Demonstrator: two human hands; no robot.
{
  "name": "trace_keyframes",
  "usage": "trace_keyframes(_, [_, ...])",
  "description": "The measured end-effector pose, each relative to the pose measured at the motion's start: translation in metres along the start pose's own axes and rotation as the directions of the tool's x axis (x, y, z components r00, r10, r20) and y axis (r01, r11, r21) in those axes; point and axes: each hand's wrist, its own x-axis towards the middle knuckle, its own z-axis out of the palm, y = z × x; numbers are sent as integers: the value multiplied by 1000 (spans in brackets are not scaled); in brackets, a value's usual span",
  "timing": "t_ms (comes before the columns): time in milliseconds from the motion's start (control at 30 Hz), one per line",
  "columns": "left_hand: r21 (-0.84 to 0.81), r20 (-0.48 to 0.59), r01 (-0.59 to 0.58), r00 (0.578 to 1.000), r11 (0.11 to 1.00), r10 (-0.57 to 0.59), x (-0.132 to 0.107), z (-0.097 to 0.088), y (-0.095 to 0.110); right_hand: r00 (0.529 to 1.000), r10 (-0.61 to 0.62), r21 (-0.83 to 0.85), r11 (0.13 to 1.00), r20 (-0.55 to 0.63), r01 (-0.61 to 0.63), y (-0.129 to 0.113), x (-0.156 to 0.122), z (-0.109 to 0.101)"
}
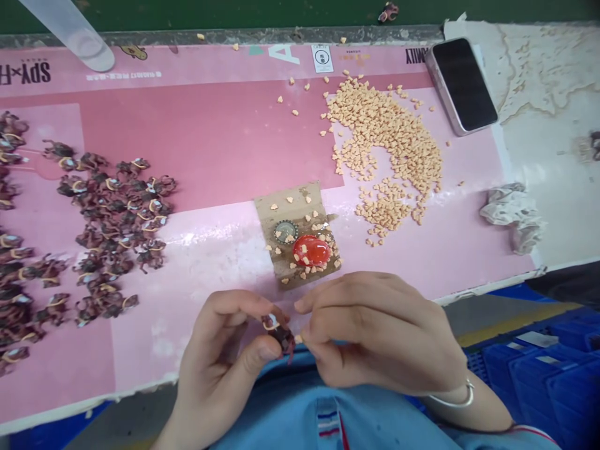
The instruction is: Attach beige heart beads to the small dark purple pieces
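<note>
My left hand (220,356) pinches a small dark brown figurine (280,334) with a white patch and a yellowish band, between thumb and fingers. Close beside it, my right hand (379,331) is closed, with a tiny beige piece (299,339) at its fingertips near the figurine. Just beyond both hands lies a brown cardboard square (290,278). On it are a glossy red cap-like thing (315,251), a crimped metal bottle cap (285,232) and scattered beige pieces. Farther right spreads a pile of the same beige pieces (379,119).
Many similar figurines (117,212) cover the left of the pink poster-covered table (210,137). A phone (462,84) lies at the back right, above a crumpled tissue (513,215). A translucent plastic strip (84,44) reaches in at top left. Blue crates (553,369) stand below the table's right edge.
</note>
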Motion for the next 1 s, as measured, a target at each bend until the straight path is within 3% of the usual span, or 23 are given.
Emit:
trace_keyframes(200, [-14, -77, 20, 997, 1000, -21, -3, 7, 2, 1000, -25, -30, 999, 8, 25, 0, -9, 0])
trace_keyframes(300, [28, -138, -30, 990, 999, 33, -2, 11, -3, 991, -72, -32, 997, 115, 76, -1, -12, -4])
trace_keyframes(367, [99, -153, -83, 984, 992, 97, -1, 11, -5, 991, -83, -37, 995, 105, 88, 0, -12, -4])
trace_keyframes(467, [255, -71, -179, 977, 950, 203, 5, 4, 0, 996, -92, -26, 995, -2, 92, 6, -10, 0])
trace_keyframes(567, [465, 152, -319, 948, 826, 281, 24, -13, 20, 996, -62, -35, 998, -67, 60, 20, -15, -4])
trace_keyframes(667, [703, 285, -412, 910, 579, 302, 71, -33, 46, 972, 59, -85, 993, -226, -80, 39, -34, -17])
trace_keyframes(767, [884, 194, -270, 955, 382, 226, 149, -47, 67, 891, 111, -94, 981, -441, -168, 56, -59, -28])
trace_keyframes(833, [929, 128, -184, 974, 322, 187, 208, -52, 74, 848, 143, -102, 969, -510, -225, 63, -71, -33])
trace_keyframes(867, [950, 51, -120, 970, 290, 237, 237, -54, 75, 841, 154, -104, 965, -518, -241, 64, -76, -35])
trace_keyframes(1000, [965, -34, -43, 957, 257, 288, 324, -67, 64, 861, 164, -134, 957, -482, -257, 64, -87, -43])
